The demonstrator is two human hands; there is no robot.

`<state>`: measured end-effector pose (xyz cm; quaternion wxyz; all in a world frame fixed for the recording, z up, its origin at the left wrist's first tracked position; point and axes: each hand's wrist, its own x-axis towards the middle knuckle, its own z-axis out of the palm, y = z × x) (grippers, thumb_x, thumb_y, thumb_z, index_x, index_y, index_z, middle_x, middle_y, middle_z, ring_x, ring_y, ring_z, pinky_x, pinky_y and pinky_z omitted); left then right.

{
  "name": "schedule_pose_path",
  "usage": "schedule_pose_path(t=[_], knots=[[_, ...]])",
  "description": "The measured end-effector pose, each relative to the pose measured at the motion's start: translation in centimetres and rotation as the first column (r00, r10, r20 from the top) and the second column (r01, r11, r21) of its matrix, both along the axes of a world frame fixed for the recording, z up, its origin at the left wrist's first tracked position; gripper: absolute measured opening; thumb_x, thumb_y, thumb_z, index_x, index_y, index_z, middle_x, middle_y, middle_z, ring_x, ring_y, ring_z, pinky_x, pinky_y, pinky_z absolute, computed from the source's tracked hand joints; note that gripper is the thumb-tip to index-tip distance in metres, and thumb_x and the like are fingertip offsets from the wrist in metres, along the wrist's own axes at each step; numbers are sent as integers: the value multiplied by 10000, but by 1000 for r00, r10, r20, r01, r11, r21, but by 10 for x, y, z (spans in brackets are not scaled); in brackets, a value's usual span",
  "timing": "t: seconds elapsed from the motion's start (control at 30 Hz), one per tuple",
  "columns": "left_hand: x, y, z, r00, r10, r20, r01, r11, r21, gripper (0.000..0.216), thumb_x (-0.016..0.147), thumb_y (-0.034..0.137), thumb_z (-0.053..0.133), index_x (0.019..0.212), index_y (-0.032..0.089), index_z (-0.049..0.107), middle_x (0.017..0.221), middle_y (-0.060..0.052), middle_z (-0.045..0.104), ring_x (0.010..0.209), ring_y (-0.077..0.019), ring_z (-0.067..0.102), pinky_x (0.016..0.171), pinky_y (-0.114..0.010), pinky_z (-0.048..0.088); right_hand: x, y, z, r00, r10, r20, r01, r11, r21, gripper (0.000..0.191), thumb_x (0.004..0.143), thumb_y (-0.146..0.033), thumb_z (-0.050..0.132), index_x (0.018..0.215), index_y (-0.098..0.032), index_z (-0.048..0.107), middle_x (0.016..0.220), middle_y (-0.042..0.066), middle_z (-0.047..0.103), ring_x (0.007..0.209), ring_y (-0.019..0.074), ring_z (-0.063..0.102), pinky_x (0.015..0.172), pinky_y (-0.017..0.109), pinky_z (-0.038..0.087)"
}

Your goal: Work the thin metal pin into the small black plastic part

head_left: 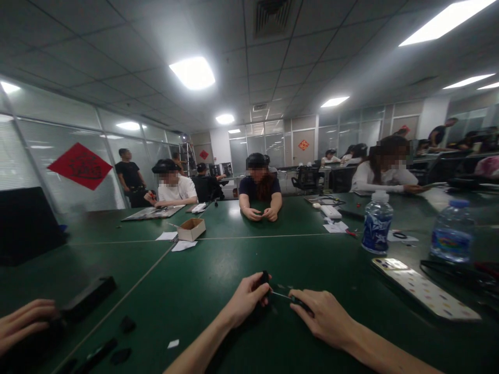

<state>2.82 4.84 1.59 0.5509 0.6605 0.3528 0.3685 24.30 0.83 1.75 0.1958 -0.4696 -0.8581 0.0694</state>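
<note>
My left hand (245,301) grips a small black part (265,279) just above the green table (218,275). My right hand (325,314) holds a thin screwdriver (286,297) whose shaft points left at that part. The two hands are close together near the table's front edge. The tool's handle is mostly hidden inside my fingers.
A phone in a patterned case (423,291) lies to my right, with two water bottles (377,221) (454,231) behind it. A small cardboard box (192,228) and paper slips sit mid-table. Another person's hand (23,322) and black parts (89,296) are at left. Several people sit across.
</note>
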Motion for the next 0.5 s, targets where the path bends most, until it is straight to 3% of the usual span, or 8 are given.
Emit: schedule_pose_path(t=[0.33,0.5], knots=[[2,-6,10,1000,8,1,-8,999,-46,340,800,411,545,998,135,560,759,-3,532,593,-93,463,545,-218,346,-2,1,-3,1000,13,-9,-13,999,42,254,889,-303,402,1001,-207,609,808,50,664,694,175,618,641,256,453],[4,-4,8,1000,17,-4,-17,999,-47,316,787,406,554,942,131,561,720,10,513,564,-85,437,532,-219,328,-1,4,-9,1000,-16,11,15,998,67,247,889,-294,426,1050,-216,596,849,56,669,737,189,633,665,264,451]])
